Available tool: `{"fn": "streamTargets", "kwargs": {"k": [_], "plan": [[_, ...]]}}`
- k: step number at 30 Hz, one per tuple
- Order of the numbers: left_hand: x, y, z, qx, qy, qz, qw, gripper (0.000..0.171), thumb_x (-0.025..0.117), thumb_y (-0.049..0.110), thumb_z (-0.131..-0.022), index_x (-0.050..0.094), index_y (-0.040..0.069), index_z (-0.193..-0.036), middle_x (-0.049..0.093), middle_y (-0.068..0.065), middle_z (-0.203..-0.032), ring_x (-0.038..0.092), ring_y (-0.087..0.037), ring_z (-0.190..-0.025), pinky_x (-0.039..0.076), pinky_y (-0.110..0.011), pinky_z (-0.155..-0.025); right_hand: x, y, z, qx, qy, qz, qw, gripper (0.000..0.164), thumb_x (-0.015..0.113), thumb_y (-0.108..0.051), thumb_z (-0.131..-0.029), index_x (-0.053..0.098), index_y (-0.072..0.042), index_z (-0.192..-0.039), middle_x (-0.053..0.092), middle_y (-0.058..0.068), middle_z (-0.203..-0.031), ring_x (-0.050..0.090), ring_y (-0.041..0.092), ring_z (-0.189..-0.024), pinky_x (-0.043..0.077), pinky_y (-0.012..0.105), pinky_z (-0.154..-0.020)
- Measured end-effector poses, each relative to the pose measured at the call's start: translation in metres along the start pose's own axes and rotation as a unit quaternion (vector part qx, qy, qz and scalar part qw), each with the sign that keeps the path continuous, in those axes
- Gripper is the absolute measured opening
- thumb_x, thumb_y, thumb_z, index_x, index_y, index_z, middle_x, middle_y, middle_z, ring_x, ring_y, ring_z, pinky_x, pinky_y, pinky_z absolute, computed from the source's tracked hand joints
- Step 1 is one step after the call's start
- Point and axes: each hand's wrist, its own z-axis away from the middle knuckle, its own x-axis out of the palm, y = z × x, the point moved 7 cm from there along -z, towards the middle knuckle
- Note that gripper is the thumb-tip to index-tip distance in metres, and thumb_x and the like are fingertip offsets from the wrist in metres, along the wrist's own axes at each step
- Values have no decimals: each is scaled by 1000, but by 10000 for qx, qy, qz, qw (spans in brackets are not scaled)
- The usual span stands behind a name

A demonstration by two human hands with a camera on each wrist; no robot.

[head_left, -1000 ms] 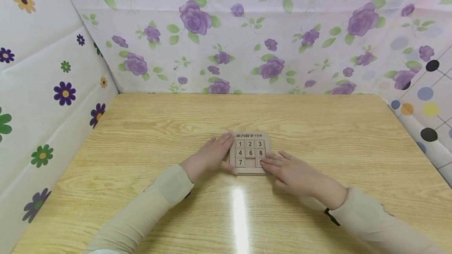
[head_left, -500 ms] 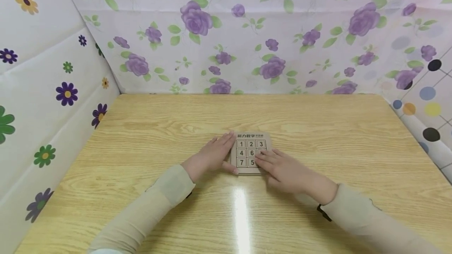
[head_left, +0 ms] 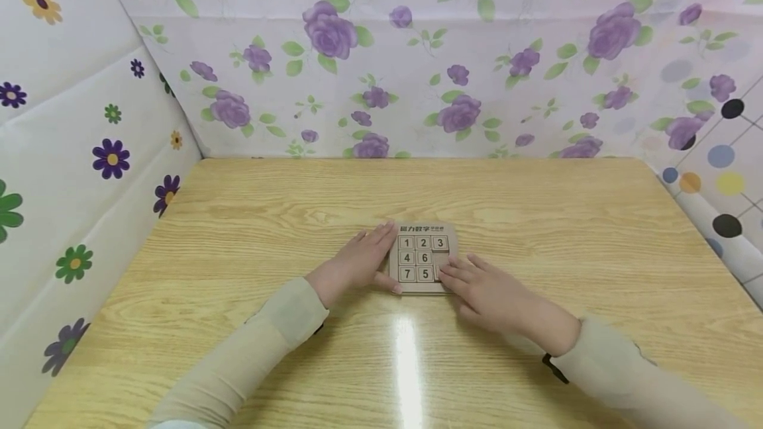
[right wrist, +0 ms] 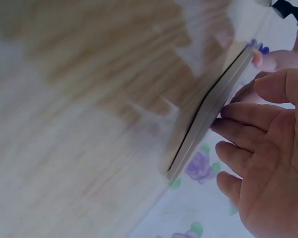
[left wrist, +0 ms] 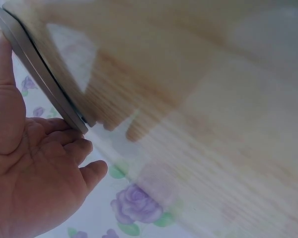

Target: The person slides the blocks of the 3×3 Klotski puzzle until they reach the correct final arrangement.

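A wooden number slide puzzle lies flat on the table. Its top row reads 1, 2, 3; below stand 4 and 6 with a gap at the right, then 7, 5 and a tile mostly hidden by fingers. My left hand holds the frame's left side, thumb at the near corner, fingers along the far part. Fairly straight fingers of my right hand rest on the lower right tile. Both wrist views show the board's edge, with the left hand and right hand beside it.
The wood-grain table has a glossy light streak in front of the puzzle. Behind it hangs a purple-flowered cloth. A daisy-patterned cloth is at the left, a dotted one at the right.
The 5 tile has slid left into the bottom middle. Then the right fingers moved down the right column, leaving its middle cell vacant with a tile below. The left hand stays put.
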Motion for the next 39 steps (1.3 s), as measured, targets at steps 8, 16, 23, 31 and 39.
{"fn": "streamTargets", "kwargs": {"k": [8, 16, 23, 31, 39], "plan": [[0, -1, 0, -24, 38, 86, 10000, 113, 72, 55, -73, 11, 3, -152, 7, -11, -160, 9, -26, -147, 11, -45, -120, -4, -3, -3, -133, 100, -30, 9999, 49, 50, -17, -91, 49, 4, -135, 46, 18, -143, 38, 35, -136, 27, 54, -114], [0, -2, -1, 32, 115, 40, 9999, 113, 71, 57, -73, 12, 2, -152, 8, -12, -159, 10, -26, -147, 12, -46, -120, -3, 4, -29, -159, 103, -304, 9994, 50, 48, -19, -93, 45, 1, -139, 42, 16, -147, 32, 33, -140, 23, 51, -116], [0, -1, -1, 49, 121, 53, 9999, 113, 72, 57, -72, 12, 3, -152, 8, -12, -159, 10, -26, -147, 13, -46, -120, -3, 12, -26, -73, 28, -402, 9992, 50, 48, -16, -92, 45, 1, -139, 43, 15, -147, 34, 33, -139, 22, 51, -116], [0, -2, 0, -29, 78, 106, 9999, 114, 72, 55, -72, 10, 3, -152, 6, -11, -160, 8, -25, -147, 10, -45, -120, -6, 19, -13, 6, 110, -282, 9995, 48, 49, -14, -91, 49, 1, -137, 46, 15, -144, 38, 34, -136, 25, 53, -115], [0, 0, 0, 11, 134, 78, 9999, 113, 72, 56, -72, 12, 3, -152, 8, -12, -160, 10, -26, -147, 11, -46, -120, -2, -4, -9, -411, 174, -133, 9989, 51, 52, -16, -90, 47, 0, -138, 46, 13, -145, 37, 32, -137, 25, 51, -115]]}}
